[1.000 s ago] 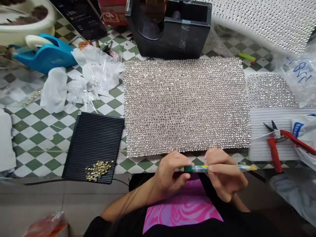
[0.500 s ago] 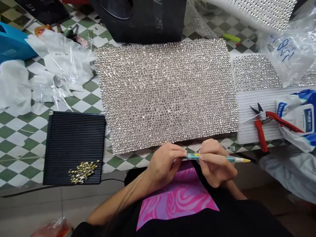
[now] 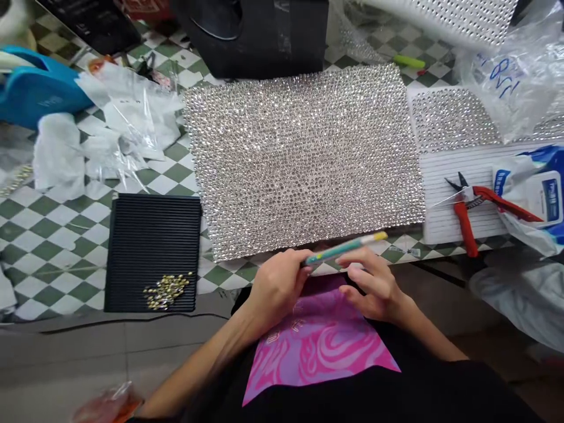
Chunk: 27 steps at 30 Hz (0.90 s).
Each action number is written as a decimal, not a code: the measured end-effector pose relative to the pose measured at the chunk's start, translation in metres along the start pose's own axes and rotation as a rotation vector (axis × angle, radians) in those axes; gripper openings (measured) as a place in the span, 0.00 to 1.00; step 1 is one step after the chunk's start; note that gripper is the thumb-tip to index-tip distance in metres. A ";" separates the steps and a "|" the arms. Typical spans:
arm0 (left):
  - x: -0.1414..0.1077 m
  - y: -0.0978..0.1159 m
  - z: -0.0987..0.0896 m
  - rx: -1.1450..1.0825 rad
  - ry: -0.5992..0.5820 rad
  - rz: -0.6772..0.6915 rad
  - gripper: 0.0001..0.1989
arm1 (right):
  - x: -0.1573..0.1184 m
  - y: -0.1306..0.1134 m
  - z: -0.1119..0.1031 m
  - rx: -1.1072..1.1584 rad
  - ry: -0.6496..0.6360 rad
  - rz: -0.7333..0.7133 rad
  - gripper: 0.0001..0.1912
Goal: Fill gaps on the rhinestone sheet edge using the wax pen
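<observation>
In my left hand [image 3: 275,285] is a slim teal pen-like stick [image 3: 337,251] with a white section and a yellow tip, pinched at its left end. The yellow tip points up and to the right. My right hand [image 3: 374,286] is open just below the stick, fingers apart; whether a fingertip touches it I cannot tell. Right beyond both hands lies a large sheet covered in silver rhinestones [image 3: 304,158], at the table's front edge. To the left, a black ridged tray [image 3: 152,235] holds a small heap of gold-and-silver stones [image 3: 167,291].
Red-handled pliers [image 3: 466,229] lie on a white ridged board [image 3: 440,205] at right, near a wipes pack [image 3: 546,200]. Clear plastic bags [image 3: 506,82] cover more rhinestone strips. A black box [image 3: 268,35] stands behind the sheet; crumpled wrappers [image 3: 132,117] and a blue dispenser [image 3: 48,88] are left.
My right hand has let go of the stick and opened. The stick now tilts upward, held by the left hand alone. The view has shifted slightly left.
</observation>
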State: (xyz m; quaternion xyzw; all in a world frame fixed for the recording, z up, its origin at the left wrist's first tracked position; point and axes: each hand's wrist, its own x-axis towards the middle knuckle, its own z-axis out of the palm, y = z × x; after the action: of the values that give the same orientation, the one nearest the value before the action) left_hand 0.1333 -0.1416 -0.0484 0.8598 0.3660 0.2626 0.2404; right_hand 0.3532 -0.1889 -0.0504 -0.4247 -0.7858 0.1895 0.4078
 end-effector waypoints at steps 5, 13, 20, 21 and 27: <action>-0.014 -0.005 -0.019 -0.003 0.108 -0.271 0.07 | -0.004 -0.002 -0.005 -0.095 0.045 0.006 0.27; -0.037 -0.023 -0.053 0.318 0.191 -0.590 0.10 | -0.020 -0.002 -0.015 -0.237 0.048 0.090 0.13; -0.039 -0.013 -0.075 0.636 -0.063 -1.039 0.17 | -0.060 -0.009 0.001 -0.189 0.088 0.202 0.11; -0.038 -0.010 -0.076 0.672 -0.129 -1.067 0.17 | -0.069 -0.010 0.005 -0.176 0.111 0.218 0.11; -0.042 -0.002 -0.073 0.732 -0.364 -1.112 0.18 | -0.122 -0.006 0.035 -0.063 0.233 0.371 0.11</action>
State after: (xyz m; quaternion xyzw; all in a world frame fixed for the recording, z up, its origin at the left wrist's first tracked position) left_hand 0.0619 -0.1559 -0.0068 0.6005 0.7716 -0.1888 0.0912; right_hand 0.3595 -0.2912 -0.1257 -0.5936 -0.6472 0.1864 0.4405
